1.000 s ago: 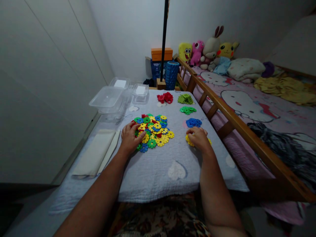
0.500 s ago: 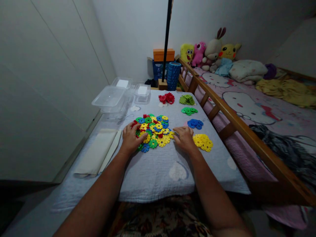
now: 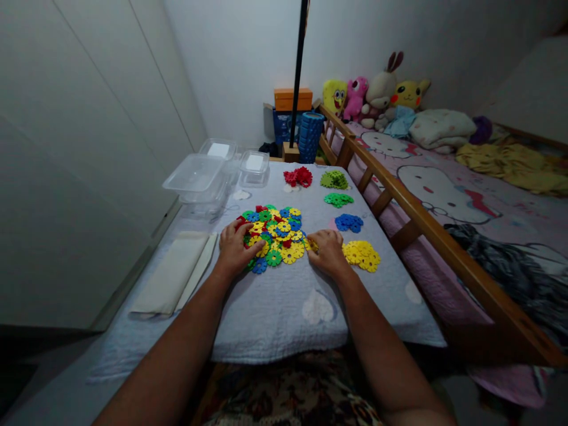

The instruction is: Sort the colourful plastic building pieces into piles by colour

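A mixed pile of flower-shaped plastic discs [image 3: 275,236] in yellow, green, blue and red lies mid-table. My left hand [image 3: 235,245] rests on the pile's left edge, thumb and fingers apart. At the pile's right edge, my right hand [image 3: 327,251] has its fingers curled on a yellow flower disc [image 3: 312,244], partly hidden by them. Just right of that hand is a heap of yellow discs [image 3: 362,255]. Beyond it lie separate heaps of blue discs [image 3: 349,223], green discs [image 3: 338,200], light green discs [image 3: 334,179] and red discs [image 3: 299,176].
Clear plastic containers [image 3: 195,177] stand at the back left, near a smaller lidded box [image 3: 254,165]. A folded cream cloth [image 3: 173,275] lies on the left. A wooden bed rail [image 3: 399,207] runs along the right side. A black pole [image 3: 298,77] rises behind the table.
My right hand's fingers have closed onto a yellow disc at the pile's right edge. The left hand stays in place on the pile.
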Tool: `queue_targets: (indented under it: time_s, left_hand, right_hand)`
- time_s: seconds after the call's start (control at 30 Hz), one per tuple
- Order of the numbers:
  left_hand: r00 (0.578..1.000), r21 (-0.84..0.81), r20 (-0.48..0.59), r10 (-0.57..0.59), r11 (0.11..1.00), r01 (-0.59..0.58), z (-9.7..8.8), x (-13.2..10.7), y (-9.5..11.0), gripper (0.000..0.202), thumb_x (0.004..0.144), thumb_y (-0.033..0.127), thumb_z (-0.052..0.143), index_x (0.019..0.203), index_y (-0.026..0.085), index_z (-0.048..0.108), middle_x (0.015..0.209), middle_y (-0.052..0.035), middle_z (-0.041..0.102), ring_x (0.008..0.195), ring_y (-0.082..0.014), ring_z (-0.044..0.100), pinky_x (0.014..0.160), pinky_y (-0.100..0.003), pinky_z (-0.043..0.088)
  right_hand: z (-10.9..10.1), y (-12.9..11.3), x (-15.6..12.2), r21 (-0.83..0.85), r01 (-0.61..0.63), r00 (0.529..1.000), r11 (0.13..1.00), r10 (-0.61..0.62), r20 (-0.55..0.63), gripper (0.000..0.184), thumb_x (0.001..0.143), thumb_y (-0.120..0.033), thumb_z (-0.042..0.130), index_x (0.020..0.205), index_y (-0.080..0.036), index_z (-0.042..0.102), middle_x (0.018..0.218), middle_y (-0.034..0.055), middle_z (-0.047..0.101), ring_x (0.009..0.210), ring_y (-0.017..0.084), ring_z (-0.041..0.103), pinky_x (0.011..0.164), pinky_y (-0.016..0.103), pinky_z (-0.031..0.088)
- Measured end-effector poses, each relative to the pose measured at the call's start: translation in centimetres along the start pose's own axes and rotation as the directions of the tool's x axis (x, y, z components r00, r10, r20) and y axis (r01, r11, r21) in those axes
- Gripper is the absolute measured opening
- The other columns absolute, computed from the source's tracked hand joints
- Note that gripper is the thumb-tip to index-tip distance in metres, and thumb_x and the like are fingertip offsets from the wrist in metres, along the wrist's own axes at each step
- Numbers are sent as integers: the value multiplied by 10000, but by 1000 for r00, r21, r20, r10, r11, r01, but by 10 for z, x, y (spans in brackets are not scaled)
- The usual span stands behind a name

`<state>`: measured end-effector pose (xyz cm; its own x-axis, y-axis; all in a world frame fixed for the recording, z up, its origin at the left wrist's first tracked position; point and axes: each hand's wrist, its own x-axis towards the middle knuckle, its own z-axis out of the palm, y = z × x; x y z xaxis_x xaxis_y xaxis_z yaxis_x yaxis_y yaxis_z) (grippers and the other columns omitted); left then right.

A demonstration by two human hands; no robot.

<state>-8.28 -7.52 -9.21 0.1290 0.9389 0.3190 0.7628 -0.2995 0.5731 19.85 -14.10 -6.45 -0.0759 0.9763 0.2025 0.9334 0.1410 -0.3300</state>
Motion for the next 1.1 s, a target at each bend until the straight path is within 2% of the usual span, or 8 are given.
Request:
queue_targets:
  time_s: [0.2, 0.33, 0.5, 0.7, 0.87, 0.97, 1.1]
  left_hand:
    - [1000, -7, 1, -2, 1000, 2, 0, 1, 1, 530, 791, 518, 715, 1244, 249, 657, 1431, -129, 532, 1377, -365, 462, 1192, -555, 348]
    - [1000, -9, 4, 3, 1000, -3, -1, 1, 0, 521, 805, 511, 700, 1247, 237, 657, 1423, -136, 535, 1382, -365, 460, 1193, -554, 346]
    - [1000, -7, 1, 0, 1000, 0, -2, 0, 1, 499, 863, 520, 623, 1250, 208, 660, 1412, -151, 540, 1376, -360, 470, 1187, -558, 349]
    - [1000, 3, 10, -9, 1000, 9, -1, 0, 1, 501, 883, 531, 596, 1254, 203, 665, 1412, -153, 541, 1386, -358, 463, 1190, -552, 349]
    - [1000, 21, -6, 1, 1000, -1, 1, 1, -1, 485, 885, 523, 589, 1245, 210, 676, 1408, -153, 547, 1376, -360, 473, 1183, -560, 358]
    - [1000, 29, -6, 1, 1000, -1, 1, 2, -1, 499, 884, 524, 582, 1239, 188, 683, 1402, -168, 550, 1369, -368, 480, 1182, -562, 356]
    - [1000, 26, -14, 1, 1000, -1, 2, 2, -1, 477, 880, 510, 590, 1230, 201, 684, 1400, -159, 555, 1367, -362, 483, 1183, -561, 356]
  right_hand:
    - [-6, 0, -1, 3, -66, 998, 998, 66, -14, 268, 870, -185, 599, 1090, -222, 748, 1106, 113, 708, 1147, 299, 538, 1046, 464, 320]
    - [-13, 7, 0, 132, -85, 995, 988, 90, -32, 221, 878, -179, 565, 982, -221, 755, 1045, 81, 754, 1089, 273, 594, 1026, 445, 349]
    - [-39, 46, -5, 293, -199, 961, 935, 245, -129, 220, 855, -284, 564, 908, -219, 767, 1014, 72, 780, 1029, 269, 655, 990, 420, 423]
    - [-70, 94, -32, 376, -312, 912, 873, 385, -138, 265, 787, -357, 559, 864, -198, 757, 917, 68, 772, 894, 257, 687, 851, 363, 494]
    - [-68, 108, -47, 327, -372, 907, 869, 415, -73, 259, 803, -332, 532, 863, -199, 746, 911, 61, 747, 865, 240, 671, 803, 344, 489]
    - [-65, 106, -48, 194, -403, 897, 894, 428, -108, 234, 811, -278, 535, 846, -209, 756, 976, 77, 736, 951, 246, 640, 870, 360, 472]
    - [-66, 100, -45, 17, -493, 861, 870, 491, -128, 240, 845, -263, 549, 888, -228, 782, 1056, 102, 708, 1045, 285, 589, 928, 410, 436]
